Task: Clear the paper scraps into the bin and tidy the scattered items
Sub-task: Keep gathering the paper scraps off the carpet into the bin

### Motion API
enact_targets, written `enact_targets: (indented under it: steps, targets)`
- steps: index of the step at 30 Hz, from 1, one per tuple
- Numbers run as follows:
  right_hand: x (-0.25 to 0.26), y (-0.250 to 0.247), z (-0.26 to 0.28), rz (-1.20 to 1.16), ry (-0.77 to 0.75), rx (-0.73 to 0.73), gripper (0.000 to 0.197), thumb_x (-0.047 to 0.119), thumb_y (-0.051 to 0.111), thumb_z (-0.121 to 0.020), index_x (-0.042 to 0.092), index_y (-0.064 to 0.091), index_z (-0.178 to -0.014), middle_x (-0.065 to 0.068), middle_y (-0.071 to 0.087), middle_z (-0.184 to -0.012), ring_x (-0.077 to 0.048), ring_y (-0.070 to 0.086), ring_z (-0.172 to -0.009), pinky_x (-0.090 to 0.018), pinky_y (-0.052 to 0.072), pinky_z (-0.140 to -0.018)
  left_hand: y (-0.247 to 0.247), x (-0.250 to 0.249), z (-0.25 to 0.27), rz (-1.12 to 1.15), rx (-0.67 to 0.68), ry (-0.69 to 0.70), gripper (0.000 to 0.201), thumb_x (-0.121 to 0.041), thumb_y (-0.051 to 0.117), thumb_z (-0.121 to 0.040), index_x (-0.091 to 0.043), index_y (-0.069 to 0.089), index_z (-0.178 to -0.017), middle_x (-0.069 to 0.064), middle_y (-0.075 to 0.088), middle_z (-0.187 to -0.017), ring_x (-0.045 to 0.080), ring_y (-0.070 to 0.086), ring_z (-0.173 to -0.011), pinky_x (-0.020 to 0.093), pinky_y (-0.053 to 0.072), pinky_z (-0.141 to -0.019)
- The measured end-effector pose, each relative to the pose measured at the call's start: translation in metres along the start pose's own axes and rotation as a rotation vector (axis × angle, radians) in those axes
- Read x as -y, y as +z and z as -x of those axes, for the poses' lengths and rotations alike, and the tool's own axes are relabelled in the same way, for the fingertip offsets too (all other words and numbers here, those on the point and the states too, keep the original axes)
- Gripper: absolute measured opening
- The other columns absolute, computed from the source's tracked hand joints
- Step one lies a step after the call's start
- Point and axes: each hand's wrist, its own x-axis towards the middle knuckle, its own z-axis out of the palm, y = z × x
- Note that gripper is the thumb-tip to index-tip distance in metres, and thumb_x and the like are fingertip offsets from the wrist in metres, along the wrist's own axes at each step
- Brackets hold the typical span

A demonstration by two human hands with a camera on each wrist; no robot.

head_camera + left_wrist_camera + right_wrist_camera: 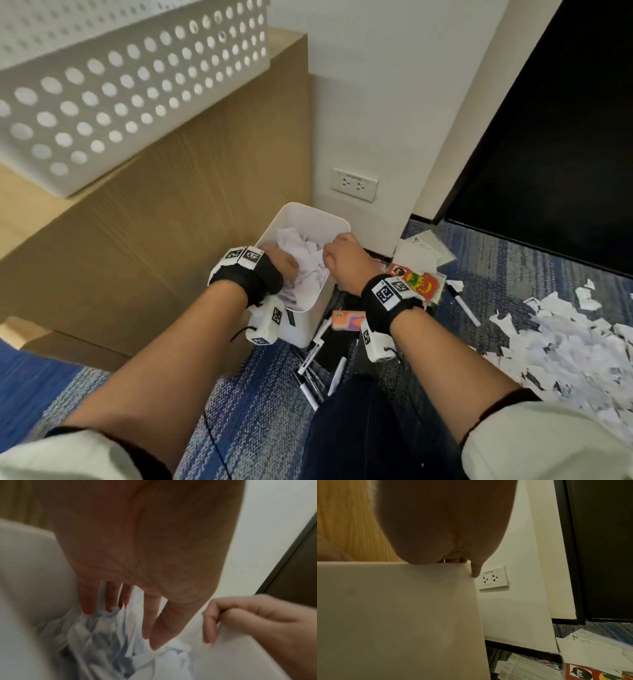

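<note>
The head view looks steeply down from above at the white bin on the carpet. The left wrist view peers close into the bin's scraps. The right wrist view, low outside the bin wall, faces the wall socket, shared with the head view.

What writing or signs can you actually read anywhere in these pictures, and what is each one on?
"TLP CKT #20": label strip on the wall outlet.
"Ao!", seen sideways: black speech bubble on the red card on the floor.
Printed sheet by the bin: lines too small to read.
Wrist-band squares: coded patterns, no words.
</note>
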Motion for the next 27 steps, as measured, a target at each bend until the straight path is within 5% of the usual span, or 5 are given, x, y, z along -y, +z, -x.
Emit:
enact_targets:
  steps: [7,14,22,24,27]
  targets:
    - [-0.002,-0.01,0.004,-0.317,0.096,-0.079,0.02,0.003,0.051,-0.09,0.008,0.07,-0.089,-0.009,0.068,-0.094,-0.023,0.056,-0.094,-0.032,0.042,-0.089,-0.012,-0.035,0.058,0.033,0.089,0.155,0.034,-0.035,0.058,-0.094,-0.013,0.066,-0.119,0.004,0.064,-0.118,0.025,0.055,-0.112,0.025,0.037,-0.095]
    - [-0.08,-0.088,0.085,-0.603,0.424,-0.313,0.014,0.005,0.058,-0.093,0.013,0.07,-0.095,0.004,0.069,-0.094,-0.009,0.062,-0.09,-0.008,0.045,-0.08,-0.019,-0.119,0.083,0.1,-0.15,0.35,0.021,-0.024,0.059,-0.091,-0.024,0.071,-0.109,0.002,0.069,-0.108,0.022,0.061,-0.103,0.028,0.045,-0.093]
    - [-0.265,-0.106,0.362,-0.787,1.241,-0.22,0.018,0.008,0.051,-0.1,0.011,0.062,-0.087,-0.009,0.054,-0.081,-0.018,0.045,-0.064,-0.026,0.033,-0.06,0.101,-0.316,0.07,0.14,0.096,0.612,0.017,-0.024,0.059,-0.091,-0.023,0.073,-0.1,0.004,0.069,-0.107,0.02,0.062,-0.098,0.028,0.049,-0.088]
    - [-0.291,-0.092,0.446,-0.788,1.445,-0.188,0.005,0.012,0.057,-0.098,0.01,0.059,-0.102,-0.009,0.053,-0.087,-0.018,0.045,-0.066,-0.028,0.037,-0.061,0.147,-0.364,0.07,0.136,0.19,0.626,0.024,-0.02,0.057,-0.093,-0.017,0.071,-0.111,0.003,0.068,-0.112,0.02,0.061,-0.106,0.027,0.047,-0.09]
    - [-0.325,-0.06,0.562,-0.714,1.69,-0.113,0.055,0.018,0.069,-0.09,0.01,0.042,-0.137,-0.019,0.057,-0.121,-0.033,0.056,-0.097,-0.04,0.047,-0.08,0.224,-0.424,0.066,0.087,0.334,0.604,0.034,-0.02,0.055,-0.096,-0.013,0.06,-0.129,0.006,0.054,-0.136,0.027,0.053,-0.121,0.027,0.04,-0.095]
